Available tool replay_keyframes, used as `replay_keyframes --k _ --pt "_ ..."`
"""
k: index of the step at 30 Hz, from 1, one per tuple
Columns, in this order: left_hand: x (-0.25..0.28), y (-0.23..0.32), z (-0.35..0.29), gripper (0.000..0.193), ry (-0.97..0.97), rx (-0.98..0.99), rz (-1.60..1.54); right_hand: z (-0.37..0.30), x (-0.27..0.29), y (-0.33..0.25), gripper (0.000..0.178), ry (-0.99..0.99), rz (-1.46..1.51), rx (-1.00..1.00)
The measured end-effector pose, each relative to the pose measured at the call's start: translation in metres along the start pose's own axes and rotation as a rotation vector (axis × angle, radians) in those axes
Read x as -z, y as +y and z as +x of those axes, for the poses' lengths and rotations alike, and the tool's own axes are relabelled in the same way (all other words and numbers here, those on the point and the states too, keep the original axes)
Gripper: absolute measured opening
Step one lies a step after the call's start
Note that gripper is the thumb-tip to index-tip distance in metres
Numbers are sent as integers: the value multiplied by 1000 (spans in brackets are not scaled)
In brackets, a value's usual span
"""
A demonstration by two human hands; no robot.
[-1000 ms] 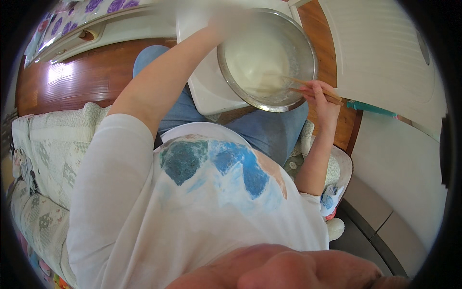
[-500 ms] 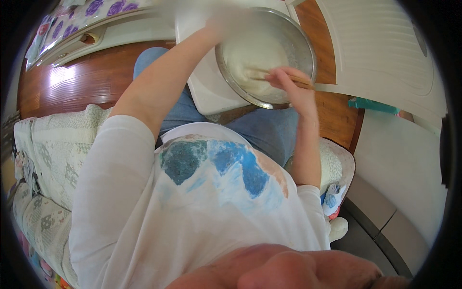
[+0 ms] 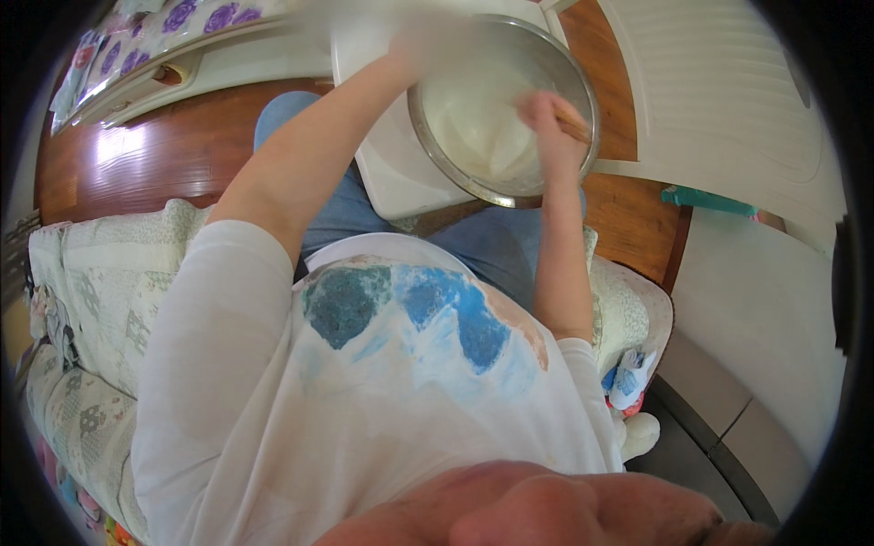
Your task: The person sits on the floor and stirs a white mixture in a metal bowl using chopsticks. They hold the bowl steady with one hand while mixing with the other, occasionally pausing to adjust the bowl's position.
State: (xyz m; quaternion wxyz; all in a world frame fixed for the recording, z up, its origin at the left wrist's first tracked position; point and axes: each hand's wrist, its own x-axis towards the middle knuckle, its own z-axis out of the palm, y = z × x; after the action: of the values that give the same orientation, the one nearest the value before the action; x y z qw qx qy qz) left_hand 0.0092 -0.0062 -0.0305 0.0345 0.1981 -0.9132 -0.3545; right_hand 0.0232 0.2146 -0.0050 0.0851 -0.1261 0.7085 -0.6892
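Right there, over the wide, round, shiny steel bowl (image 3: 505, 197), it was the stirring step that looked to be in hand! The right hand (image 3: 553, 114) was closed around the light-brown wooden sticks (image 3: 572, 125), knuckles above the bowl's right half, the near ends slanting out toward the rim; their far ends were lost in blur, so whether they were in the mix could not be told. Below lay the pale, creamy mixture (image 3: 478, 136), folded into soft ridges, all of it inside the bowl. And the left hand (image 3: 414, 45)? Up by the far left rim, well apart from the right, smeared by a grey haze; whether it gripped the metal, nobody could tell. The bowl sat partly over the smooth white table (image 3: 401, 187), its near edge hanging above the blue denim legs (image 3: 496, 241). What did the next move call for? Another sweep, by my judgement: sticks held firmly, tips low, the bowl kept steady, and no splash over that near rim.
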Motion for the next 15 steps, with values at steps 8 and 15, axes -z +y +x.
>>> replay_keyframes --k 8,15 --pt "-2 -8 -3 47 -98 -81 -13 -32 66 -44 20 -167 -180 -363" --pt "-1 -2 -2 46 16 -43 -37 -4 56 -11 16 190 -73 -156"
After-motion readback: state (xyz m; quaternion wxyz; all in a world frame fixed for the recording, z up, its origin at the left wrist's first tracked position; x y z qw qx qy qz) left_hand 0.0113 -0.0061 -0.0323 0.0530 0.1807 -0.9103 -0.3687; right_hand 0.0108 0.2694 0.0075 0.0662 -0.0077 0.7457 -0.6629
